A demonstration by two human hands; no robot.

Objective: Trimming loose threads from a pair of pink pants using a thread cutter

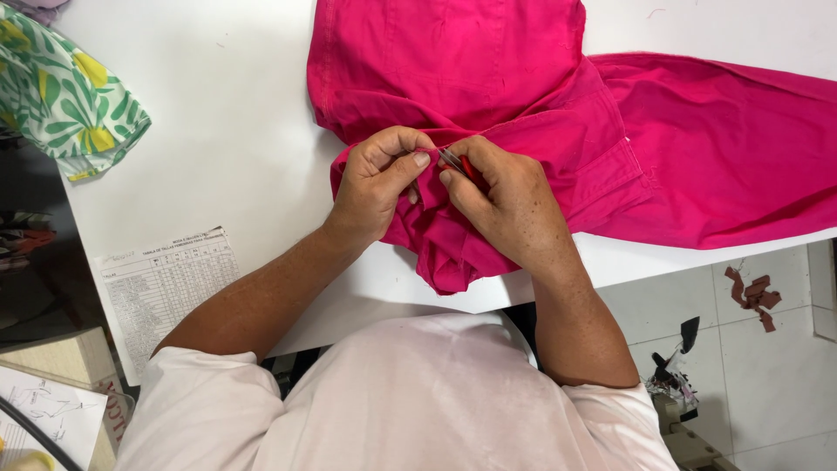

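White worktable [227,139], bright pink trousers [523,105] bunched at its near edge.
I see my left hand [377,187] pinching the fabric fold, my right hand [506,205] gripping a small red-handled snipper [455,162]; a slip could nick cloth or thumb.

Light was bright and even, seemingly from overhead, and it washed the white table [227,131] nearly to blankness with a mild glare. Shadows were soft and short: a faint one lay under the left hand [375,187] and the right hand [506,205], and deeper ones sat in the folds of the pink garment [488,78]. The centre was sharp. The printed sheet [166,288] was too small to read, and the corners looked slightly stretched, perhaps from a wide lens.
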